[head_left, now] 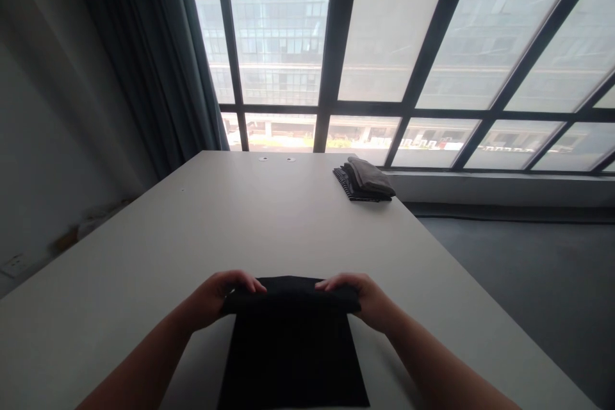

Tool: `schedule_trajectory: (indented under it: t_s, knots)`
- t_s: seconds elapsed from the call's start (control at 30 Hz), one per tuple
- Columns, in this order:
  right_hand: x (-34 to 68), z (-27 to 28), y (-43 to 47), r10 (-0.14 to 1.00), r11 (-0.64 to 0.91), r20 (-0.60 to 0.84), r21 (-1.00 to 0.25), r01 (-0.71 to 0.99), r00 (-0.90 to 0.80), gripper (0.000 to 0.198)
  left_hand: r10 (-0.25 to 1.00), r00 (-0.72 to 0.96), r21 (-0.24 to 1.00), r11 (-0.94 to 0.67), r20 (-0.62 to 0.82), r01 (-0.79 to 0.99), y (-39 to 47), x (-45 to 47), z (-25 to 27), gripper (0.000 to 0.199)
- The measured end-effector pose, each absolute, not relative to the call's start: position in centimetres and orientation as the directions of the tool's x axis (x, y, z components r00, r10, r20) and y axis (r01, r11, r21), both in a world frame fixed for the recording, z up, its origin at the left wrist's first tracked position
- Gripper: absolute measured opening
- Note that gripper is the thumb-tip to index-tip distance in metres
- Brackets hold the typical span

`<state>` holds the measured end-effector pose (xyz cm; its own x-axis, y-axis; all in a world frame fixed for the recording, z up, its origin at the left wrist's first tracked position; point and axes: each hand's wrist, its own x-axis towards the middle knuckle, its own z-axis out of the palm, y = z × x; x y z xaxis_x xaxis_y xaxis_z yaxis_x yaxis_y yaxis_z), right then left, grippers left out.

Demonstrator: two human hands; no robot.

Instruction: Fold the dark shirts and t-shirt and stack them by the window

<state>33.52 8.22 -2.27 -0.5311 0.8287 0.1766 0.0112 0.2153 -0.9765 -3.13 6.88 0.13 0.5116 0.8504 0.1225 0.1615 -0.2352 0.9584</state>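
A black cloth point(293, 359), perhaps a folded garment, lies lengthwise on the white table in front of me. Its far end is lifted and bent over into a band. My left hand point(230, 291) pinches the left corner of that band, fingers on top. At the right corner, my right hand point(353, 295) grips the band the same way. Both thumbs are mostly hidden by the fabric. The cloth's near end reaches the bottom of the view.
Folded dark and grey cloths are stacked in a pile point(368, 179) at the table's far right edge. The white table point(259, 218) has two small round fittings at its far end. A dark curtain point(144, 45) hangs at the left, and large windows stand behind.
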Motion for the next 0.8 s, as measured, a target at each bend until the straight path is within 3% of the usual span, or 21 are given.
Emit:
schedule_trajectory:
  t_s: [0.27, 0.53, 0.63, 0.73, 0.8]
  knots:
    - [34.8, -3.4, 5.1, 0.664, 0.497, 0.198, -0.838, 0.227, -0.721, 0.015, 0.715, 0.693, 0.824, -0.447, 0.094, 0.349, 3.4, -2.4, 0.3, 0.011]
    - [34.6, -2.8, 3.3, 0.641, 0.65, 0.149, -0.627, 0.429, -0.753, 0.034, 0.765, 0.641, 0.587, -0.546, 0.06, 0.597, -0.4, -2.7, -1.2, 0.052]
    - [34.9, -2.3, 2.6, 0.637, 0.66, 0.14, -0.607, 0.443, -0.758, 0.046, 0.779, 0.617, 0.545, -0.566, 0.11, 0.618, -1.9, -2.7, -2.0, 0.052]
    - [34.0, -2.1, 1.5, 0.669, 0.674, 0.222, -0.583, 0.453, -0.709, 0.053, 0.777, 0.599, 0.491, -0.604, 0.191, 0.628, -3.0, -1.4, -3.2, 0.041]
    - [32.6, -2.1, 0.6, 0.701, 0.663, 0.239, -0.564, 0.492, -0.671, 0.056, 0.749, 0.636, 0.44, -0.643, 0.188, 0.627, -3.2, -0.2, -4.2, 0.055]
